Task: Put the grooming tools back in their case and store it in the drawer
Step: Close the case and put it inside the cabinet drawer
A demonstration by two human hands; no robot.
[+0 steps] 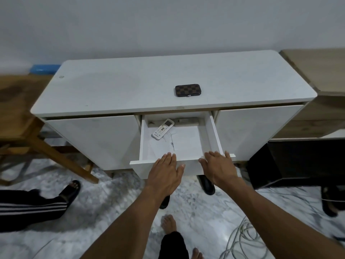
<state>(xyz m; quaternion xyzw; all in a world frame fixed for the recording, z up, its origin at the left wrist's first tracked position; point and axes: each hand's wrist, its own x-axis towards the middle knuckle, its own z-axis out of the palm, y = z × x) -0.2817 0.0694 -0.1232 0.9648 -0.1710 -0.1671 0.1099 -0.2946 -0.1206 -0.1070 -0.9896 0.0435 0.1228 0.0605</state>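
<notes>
A closed brown checkered grooming case (187, 90) lies flat on the white cabinet top (130, 86), right of centre. Below it the middle drawer (143, 135) stands pulled out. Inside lie a white remote control (163, 128) and some papers (183, 142). My left hand (166, 169) rests flat, fingers spread, over the drawer's front edge. My right hand (219, 166) lies the same way over the front edge near its right corner. Both hands hold nothing. No loose grooming tools are in view.
A wooden chair (28, 128) stands to the left of the cabinet and a beige cabinet (321, 71) to the right. Another person's leg and sandalled foot (71, 189) are at the lower left. Cables (244, 240) lie on the marble floor at the lower right.
</notes>
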